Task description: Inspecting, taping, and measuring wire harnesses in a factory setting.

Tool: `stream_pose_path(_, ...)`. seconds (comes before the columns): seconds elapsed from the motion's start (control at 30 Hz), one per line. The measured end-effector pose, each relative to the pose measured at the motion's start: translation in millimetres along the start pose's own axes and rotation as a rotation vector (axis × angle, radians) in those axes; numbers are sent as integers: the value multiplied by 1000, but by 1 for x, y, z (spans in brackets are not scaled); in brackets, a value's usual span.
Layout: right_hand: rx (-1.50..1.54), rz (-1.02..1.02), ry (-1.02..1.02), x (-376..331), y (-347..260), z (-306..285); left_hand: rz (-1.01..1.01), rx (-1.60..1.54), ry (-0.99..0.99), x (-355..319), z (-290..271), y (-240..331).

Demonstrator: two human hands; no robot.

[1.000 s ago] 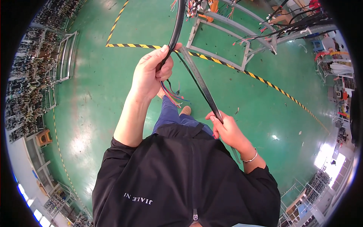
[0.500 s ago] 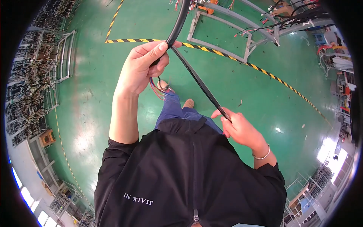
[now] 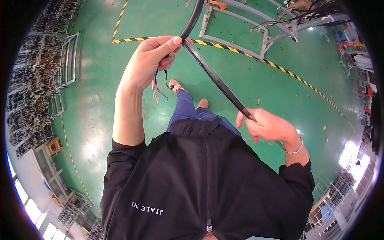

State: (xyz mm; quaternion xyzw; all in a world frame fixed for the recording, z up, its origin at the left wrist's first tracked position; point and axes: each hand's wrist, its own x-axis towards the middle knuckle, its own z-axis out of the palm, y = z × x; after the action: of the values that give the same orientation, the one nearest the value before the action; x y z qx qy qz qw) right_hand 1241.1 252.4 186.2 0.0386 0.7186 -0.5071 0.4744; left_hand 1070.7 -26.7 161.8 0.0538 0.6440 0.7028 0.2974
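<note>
Presently I log: left hand (image 3: 154, 60), raised, thumb and fingers pinched around a thick black flexible cable (image 3: 216, 78) where it bends; thin red and blue loose wires (image 3: 155, 86) dangle beneath that hand. Right hand (image 3: 268, 126), lower, fingers curled closed on the same cable's lower stretch, which runs taut and diagonal between both hands. Below: glossy green painted floor (image 3: 100, 80), yellow-black striped floor tape (image 3: 280, 66), grey metal frame rack (image 3: 240, 24).

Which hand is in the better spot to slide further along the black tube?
Probably the right hand. It pinches the black tube at its lower end with a straight stretch free above, while the left hand grips the bend, coloured wires dangling beneath.
</note>
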Motion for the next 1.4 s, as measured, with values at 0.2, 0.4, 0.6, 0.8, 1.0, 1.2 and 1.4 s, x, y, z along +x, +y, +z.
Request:
stream_pose_path(0.2,257,-14,-155,2,8,-9,116,31,40,7,7,-9)
stream_pose_path(0.4,425,-49,-298,7,13,-14,182,117,138,17,11,-8)
stream_pose_path(0.6,269,-240,-201,4,32,-13,213,80,152,25,-8,0)
stream_pose_path(0.8,365,-357,-288,-4,48,-15,192,119,138,24,-6,12)
stream_pose_path(1.0,475,-430,-383,-5,58,-13,206,120,147,24,-9,15)
stream_pose_path(1.2,505,-469,-418,-4,60,-13,191,123,151,26,-10,20)
stream_pose_path(1.4,565,-459,-407,-7,61,-11,182,131,147,27,-13,21)
